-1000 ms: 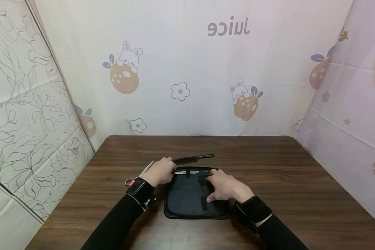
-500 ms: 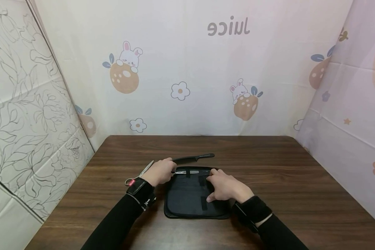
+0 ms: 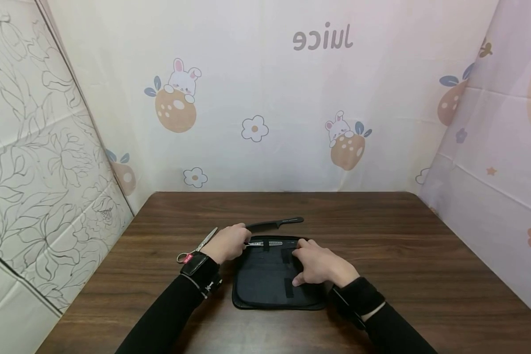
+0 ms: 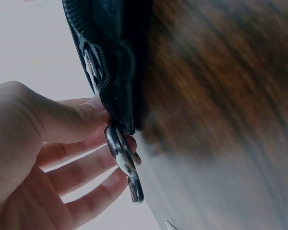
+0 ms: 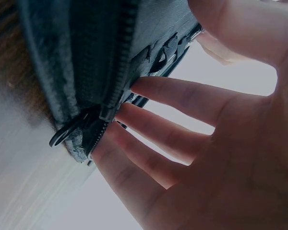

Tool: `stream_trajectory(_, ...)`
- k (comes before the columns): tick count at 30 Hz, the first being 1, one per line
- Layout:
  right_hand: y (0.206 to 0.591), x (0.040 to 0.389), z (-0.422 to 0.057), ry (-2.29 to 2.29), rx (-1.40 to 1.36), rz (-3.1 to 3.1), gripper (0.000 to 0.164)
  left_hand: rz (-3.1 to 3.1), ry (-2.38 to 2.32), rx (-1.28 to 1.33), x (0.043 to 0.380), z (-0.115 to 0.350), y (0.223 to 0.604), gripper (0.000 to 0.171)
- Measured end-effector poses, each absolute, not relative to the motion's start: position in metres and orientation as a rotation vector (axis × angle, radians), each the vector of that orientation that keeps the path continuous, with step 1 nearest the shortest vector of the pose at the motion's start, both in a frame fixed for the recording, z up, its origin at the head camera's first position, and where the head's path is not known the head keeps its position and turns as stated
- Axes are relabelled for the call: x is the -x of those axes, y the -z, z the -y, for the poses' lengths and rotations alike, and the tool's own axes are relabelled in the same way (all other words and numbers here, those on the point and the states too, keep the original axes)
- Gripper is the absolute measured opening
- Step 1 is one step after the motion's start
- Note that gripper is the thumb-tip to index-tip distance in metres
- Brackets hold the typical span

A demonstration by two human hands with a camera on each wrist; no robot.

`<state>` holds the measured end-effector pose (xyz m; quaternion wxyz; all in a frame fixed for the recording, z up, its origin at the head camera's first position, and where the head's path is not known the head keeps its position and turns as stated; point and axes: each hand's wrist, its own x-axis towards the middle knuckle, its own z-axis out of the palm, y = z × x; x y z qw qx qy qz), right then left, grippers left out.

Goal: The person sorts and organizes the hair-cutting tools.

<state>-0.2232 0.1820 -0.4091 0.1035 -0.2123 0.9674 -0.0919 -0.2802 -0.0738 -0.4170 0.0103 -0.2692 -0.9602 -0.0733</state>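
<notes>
A black zip case [image 3: 265,282] lies unfolded with its inside up on the table. Thinning scissors [image 3: 272,244] sit under an elastic loop along its far edge, blades pointing right. My left hand [image 3: 230,243] is at the far left corner. In the left wrist view its thumb and fingers pinch the scissors' shiny metal handle [image 4: 121,151] where it juts past the zip. My right hand [image 3: 320,263] rests on the case's right side. In the right wrist view its fingers are fairly straight, tips touching the zipped edge. The scissors' blade tips are partly hidden.
Beyond the case lies a black comb [image 3: 274,223] with a handle. Another pair of scissors [image 3: 203,242] with a red tag lies left of it, partly behind the left hand. The brown wooden table [image 3: 380,236] ends at a printed curtain [image 3: 292,162].
My left hand has shifted very slightly to the right. The case, both scissors, the comb and my right hand stay as they were.
</notes>
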Motion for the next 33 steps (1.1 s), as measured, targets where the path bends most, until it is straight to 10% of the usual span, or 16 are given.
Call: stream_trajectory(33, 0.4124, 0.2263, -0.1819, 0.262, 0.615, -2.867, 0.067, 2.937, 0.153, 0.924, 0.2859, 0.0662, 0.4191, 0.013)
